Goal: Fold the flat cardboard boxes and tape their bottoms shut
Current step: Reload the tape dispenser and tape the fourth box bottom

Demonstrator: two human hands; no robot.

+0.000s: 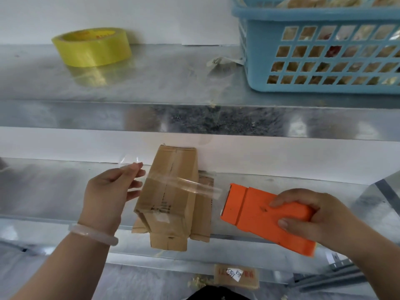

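Shiny metal shelving (54, 191) filled the frame, with the cardboard box (171, 198) sitting flaps-up at lower centre. The left hand (106, 195) pinched the clear tape (190, 185) end just left of it, and the right hand (307, 215) gripped the orange tape dispenser (259, 219) at lower right. That kept the strip taut over the seam, probably ready to press down.

Basket: blue plastic basket (313, 13) at the right end of the upper shelf (162, 83), pale contents showing through its holes.
Roll: yellow tape roll (92, 47) at the shelf's left, well apart from the basket.
Scrap: crumpled white paper (224, 61) just beside the basket.
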